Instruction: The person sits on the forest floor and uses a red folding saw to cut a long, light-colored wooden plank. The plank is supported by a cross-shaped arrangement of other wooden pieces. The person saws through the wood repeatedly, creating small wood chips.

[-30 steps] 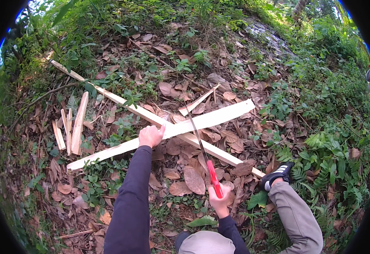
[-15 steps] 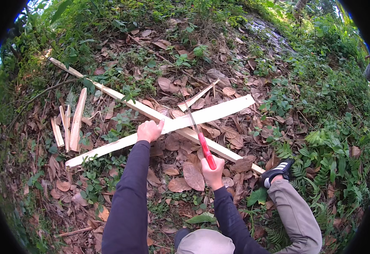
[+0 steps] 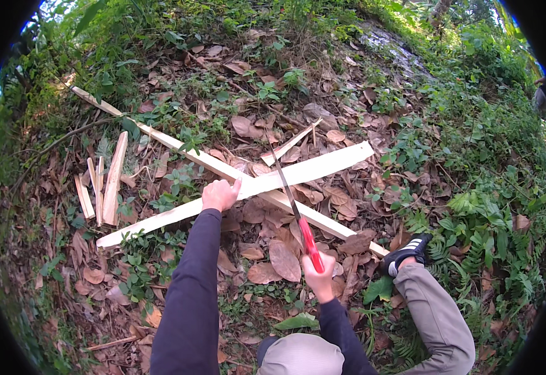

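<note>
the left hand (image 3: 221, 194) was curled down over a pale plank (image 3: 323, 167), its thumb pointing away from the person, with hold of the wood near the middle of its length; the fingertips were hidden, so how far they reached under could not be told; the right hand (image 3: 320, 275), nearer the person and off to the right of the left hand, was closed around the red handle (image 3: 311, 244) of a saw; the thin blade (image 3: 287, 187) ran forward from the right hand, across the plank just to the right of the left hand; how deep it sat in the wood was too small to tell; the plank slanted up to the right and lay across a long, narrow pole (image 3: 210, 161), the crossing just beside the left hand; a split piece (image 3: 292, 144) lay beyond the plank, ahead of the right hand; well to the left of the left hand were several short sticks (image 3: 113, 178); a dark shoe (image 3: 407, 250) with white stripes stood to the right of the right hand, near the pole's end; dry brown leaves (image 3: 284, 259) covered the ground between the hands.
</note>
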`<act>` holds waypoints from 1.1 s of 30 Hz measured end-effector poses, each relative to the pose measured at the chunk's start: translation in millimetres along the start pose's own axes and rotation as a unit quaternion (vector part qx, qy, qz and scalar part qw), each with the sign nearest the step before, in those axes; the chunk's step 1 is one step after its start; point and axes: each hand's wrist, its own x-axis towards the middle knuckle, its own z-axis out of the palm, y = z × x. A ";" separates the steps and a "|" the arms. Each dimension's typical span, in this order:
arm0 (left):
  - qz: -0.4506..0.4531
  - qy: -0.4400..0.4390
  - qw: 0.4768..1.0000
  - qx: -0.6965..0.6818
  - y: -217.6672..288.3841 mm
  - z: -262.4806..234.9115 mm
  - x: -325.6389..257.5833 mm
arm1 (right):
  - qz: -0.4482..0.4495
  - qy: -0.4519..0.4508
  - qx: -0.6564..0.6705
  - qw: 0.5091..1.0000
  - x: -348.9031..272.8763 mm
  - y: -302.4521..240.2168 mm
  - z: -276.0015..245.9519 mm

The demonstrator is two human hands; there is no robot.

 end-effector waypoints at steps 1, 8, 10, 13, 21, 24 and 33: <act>0.006 0.008 1.000 -0.002 2.3 -4.0 5.0 | -0.033 0.023 -0.012 0.999 -30.2 9.6 -13.2; 0.017 0.007 1.000 -0.024 14.5 -1.0 10.3 | -0.058 0.022 -0.032 0.998 43.1 9.4 7.9; 0.015 0.003 1.000 -0.011 4.2 3.8 3.9 | -0.038 -0.009 -0.024 0.999 34.2 10.0 1.3; 0.008 0.016 1.000 0.001 -7.1 1.5 8.8 | -0.035 0.006 -0.015 0.999 -38.9 -7.1 -23.2; 0.026 0.021 0.999 0.002 5.3 2.7 7.6 | -0.036 0.007 -0.020 0.999 47.5 -13.3 14.4; 0.016 0.023 1.000 -0.006 3.1 -6.9 9.0 | -0.034 -0.012 -0.026 0.999 -14.1 -2.2 -9.0; 0.024 0.020 0.999 -0.008 5.4 1.5 8.5 | -0.028 0.018 -0.021 0.999 36.7 3.0 7.9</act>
